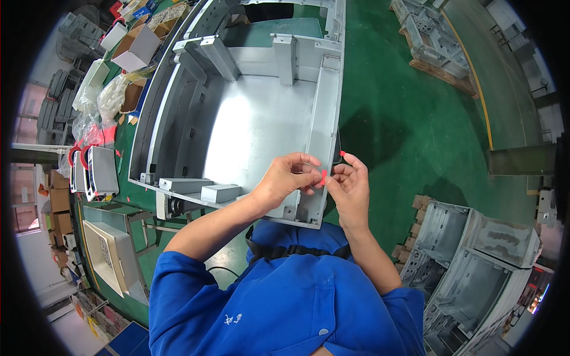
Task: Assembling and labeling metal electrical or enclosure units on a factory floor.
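A large grey metal cabinet frame (261, 113) lies open side up in front of me. Over its near right rim my left hand (285, 181) is in a pinch, thumb and fingers closed on a small red piece (323, 177), thin and soft-looking. My right hand (350, 193) meets it there, its thumb against the same piece and its fingers curled. At the right forefinger's tip shows a second small red piece (342, 153). A dark thin strip hangs just outside the rim beside that finger. Whether the pieces are tape or plastic cannot be made out.
Two grey block-shaped parts (221, 193) sit on the frame's near edge. To the left are white boxes with red rings (102, 169), cartons (135, 48) and plastic bags. Metal housings stand on pallets at far right (436, 44) and near right (469, 255).
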`<move>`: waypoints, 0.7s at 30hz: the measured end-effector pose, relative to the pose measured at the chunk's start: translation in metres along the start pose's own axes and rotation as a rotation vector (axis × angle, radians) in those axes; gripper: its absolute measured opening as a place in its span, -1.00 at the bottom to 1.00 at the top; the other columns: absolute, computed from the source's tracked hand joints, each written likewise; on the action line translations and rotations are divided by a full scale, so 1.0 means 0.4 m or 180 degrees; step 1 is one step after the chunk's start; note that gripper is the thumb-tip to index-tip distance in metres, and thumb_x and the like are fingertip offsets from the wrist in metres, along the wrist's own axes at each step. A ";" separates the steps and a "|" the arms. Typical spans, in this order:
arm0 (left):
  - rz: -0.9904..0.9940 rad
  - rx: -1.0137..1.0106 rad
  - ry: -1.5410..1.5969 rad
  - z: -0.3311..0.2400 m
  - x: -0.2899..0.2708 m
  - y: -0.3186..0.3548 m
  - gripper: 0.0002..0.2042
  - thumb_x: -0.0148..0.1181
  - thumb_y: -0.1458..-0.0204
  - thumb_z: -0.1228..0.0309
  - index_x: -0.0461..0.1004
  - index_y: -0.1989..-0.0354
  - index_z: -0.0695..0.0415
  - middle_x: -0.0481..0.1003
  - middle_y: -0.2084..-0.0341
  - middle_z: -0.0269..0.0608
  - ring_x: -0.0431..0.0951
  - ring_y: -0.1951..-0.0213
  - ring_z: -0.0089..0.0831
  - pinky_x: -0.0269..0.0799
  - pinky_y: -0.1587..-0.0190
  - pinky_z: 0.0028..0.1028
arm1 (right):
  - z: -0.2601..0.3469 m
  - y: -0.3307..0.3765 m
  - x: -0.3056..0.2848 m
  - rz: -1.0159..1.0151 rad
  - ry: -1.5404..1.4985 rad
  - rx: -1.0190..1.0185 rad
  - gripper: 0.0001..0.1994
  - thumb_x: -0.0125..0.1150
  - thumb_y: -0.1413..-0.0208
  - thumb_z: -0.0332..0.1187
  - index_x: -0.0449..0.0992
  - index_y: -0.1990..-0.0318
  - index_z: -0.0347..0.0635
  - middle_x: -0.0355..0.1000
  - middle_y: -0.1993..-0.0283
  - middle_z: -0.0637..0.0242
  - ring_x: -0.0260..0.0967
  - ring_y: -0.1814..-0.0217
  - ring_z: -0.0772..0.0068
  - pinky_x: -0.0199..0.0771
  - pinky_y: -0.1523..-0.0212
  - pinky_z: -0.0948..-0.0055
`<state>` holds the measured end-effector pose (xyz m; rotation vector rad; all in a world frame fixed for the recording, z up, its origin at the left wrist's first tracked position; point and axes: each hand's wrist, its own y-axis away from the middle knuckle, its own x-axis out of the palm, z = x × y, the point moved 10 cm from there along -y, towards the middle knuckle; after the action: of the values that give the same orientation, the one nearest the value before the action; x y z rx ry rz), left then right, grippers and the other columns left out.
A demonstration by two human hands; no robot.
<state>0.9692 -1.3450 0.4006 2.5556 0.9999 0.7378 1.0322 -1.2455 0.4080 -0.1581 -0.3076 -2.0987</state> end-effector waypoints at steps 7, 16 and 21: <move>0.0023 -0.0012 0.0073 0.008 -0.002 -0.005 -0.74 0.09 0.10 0.55 0.29 0.20 0.28 0.45 0.50 -0.17 0.45 0.43 -0.52 0.35 0.44 -0.60 | -0.001 -0.001 0.000 0.0017 -0.0003 0.0008 -0.47 0.08 0.16 -0.63 0.03 -0.02 -0.31 0.16 0.25 0.24 0.19 0.32 0.60 0.30 0.32 0.64; 0.0026 0.0008 0.0048 0.008 -0.006 -0.007 -0.74 0.10 0.11 0.56 0.28 0.20 0.26 0.45 0.50 -0.20 0.45 0.44 -0.54 0.34 0.45 -0.61 | -0.005 0.003 0.000 0.0002 -0.0126 0.0150 -0.48 0.08 0.15 -0.62 0.04 -0.01 -0.31 0.16 0.24 0.25 0.18 0.27 0.58 0.31 0.27 0.63; 0.0014 0.0030 -0.0018 0.007 -0.006 -0.005 -0.75 0.08 0.11 0.58 0.29 0.21 0.24 0.44 0.50 -0.21 0.44 0.44 -0.54 0.34 0.43 -0.59 | -0.005 0.006 0.001 0.0022 -0.0207 0.0137 -0.49 0.08 0.15 -0.63 0.04 -0.01 -0.32 0.16 0.24 0.25 0.18 0.27 0.57 0.31 0.25 0.63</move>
<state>0.9681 -1.3455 0.3967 2.5673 0.9984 0.7286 1.0340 -1.2477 0.4065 -0.2019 -0.3906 -2.0814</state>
